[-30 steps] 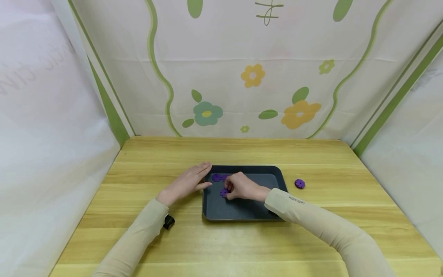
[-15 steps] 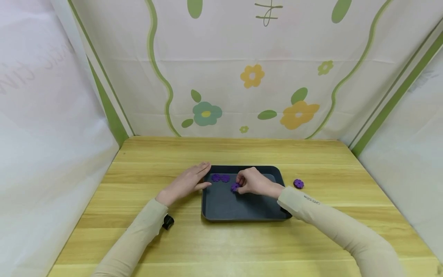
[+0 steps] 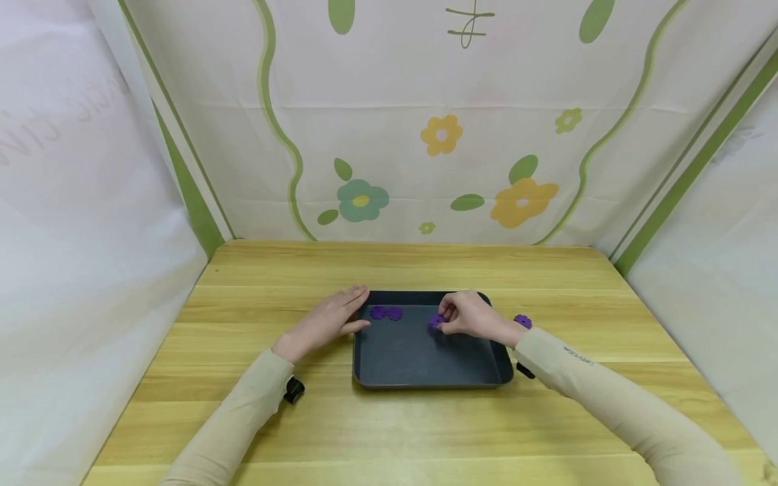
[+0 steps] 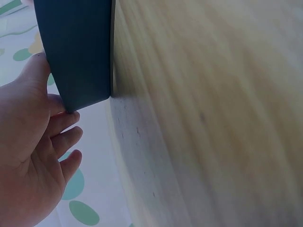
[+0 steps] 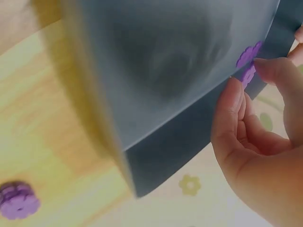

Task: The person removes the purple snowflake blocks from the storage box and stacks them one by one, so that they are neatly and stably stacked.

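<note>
In the head view, my right hand [image 3: 477, 316] pinches a purple flower-shaped disc [image 3: 435, 321] between thumb and fingertips, over the right half of a dark grey rectangular tray [image 3: 401, 361]. Two matching purple discs [image 3: 386, 313] lie side by side near the tray's back left corner. My left hand [image 3: 325, 320] rests at that corner with fingers extended and the thumb across the left rim. From the left wrist, the hand [image 4: 33, 132] appears against the tray's dark outer wall [image 4: 78, 52]. The right wrist view has the thumb and index tips of the hand [image 5: 258, 127] close together.
More purple discs, stacked [image 5: 19, 201], sit on the wooden table [image 3: 425, 432] right of the tray, partly behind the right wrist in the head view. A black band [image 3: 294, 389] is at the left wrist. Flower-printed white cloth [image 3: 389, 135] closes off the back and sides.
My right hand has moved right and slightly back across the tray with the purple disc, uncovering the two discs at the back left. My left hand stays at the corner.
</note>
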`<state>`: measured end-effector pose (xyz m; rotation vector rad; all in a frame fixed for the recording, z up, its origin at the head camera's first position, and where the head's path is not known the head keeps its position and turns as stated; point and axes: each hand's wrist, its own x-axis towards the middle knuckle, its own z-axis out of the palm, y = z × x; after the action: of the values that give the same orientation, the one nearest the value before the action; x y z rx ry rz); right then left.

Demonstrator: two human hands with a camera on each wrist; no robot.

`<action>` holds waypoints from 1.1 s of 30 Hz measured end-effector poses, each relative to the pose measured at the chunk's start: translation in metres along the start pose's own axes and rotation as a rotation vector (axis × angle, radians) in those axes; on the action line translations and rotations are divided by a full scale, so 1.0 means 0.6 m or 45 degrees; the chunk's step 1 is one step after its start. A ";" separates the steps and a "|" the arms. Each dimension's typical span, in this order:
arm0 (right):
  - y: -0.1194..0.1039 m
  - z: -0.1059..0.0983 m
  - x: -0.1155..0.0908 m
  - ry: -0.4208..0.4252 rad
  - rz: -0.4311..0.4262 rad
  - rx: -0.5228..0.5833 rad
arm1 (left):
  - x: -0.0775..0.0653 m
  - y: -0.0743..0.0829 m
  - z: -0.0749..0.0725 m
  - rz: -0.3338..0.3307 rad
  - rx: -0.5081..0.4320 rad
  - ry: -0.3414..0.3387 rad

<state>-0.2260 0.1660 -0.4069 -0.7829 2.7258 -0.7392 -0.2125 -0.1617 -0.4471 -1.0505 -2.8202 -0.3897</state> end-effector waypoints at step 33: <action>0.110 -0.081 -0.080 0.210 0.158 -0.037 | 0.000 -0.001 -0.001 -0.006 -0.060 -0.009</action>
<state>-0.2305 0.2604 -0.3968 -0.5756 2.9062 -0.7697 -0.2128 -0.1620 -0.4467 -1.0565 -2.8332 -0.4556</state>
